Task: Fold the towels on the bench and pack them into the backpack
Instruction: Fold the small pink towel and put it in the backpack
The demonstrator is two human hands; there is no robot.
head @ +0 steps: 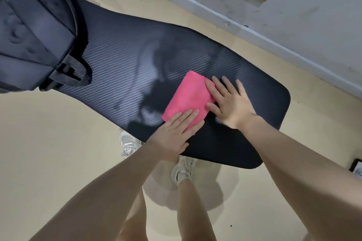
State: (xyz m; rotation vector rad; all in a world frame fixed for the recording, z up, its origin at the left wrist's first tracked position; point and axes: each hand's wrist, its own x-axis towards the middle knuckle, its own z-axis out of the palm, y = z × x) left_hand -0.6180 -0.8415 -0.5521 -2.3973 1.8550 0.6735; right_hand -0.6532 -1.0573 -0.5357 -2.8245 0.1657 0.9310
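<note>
Here, both flat hands, left hand (172,133) and right hand (228,101), press the folded pink towel (188,98) at centre on the bench (121,60); backpack (33,25) upper left, no readable writing.

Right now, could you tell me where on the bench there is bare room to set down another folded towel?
The widest bare patch of the bench lies between the backpack and the pink towel. A narrower strip runs beyond the right hand to the bench's rounded end. It is crowded around the towel, where the left hand and right hand both press flat.
</note>
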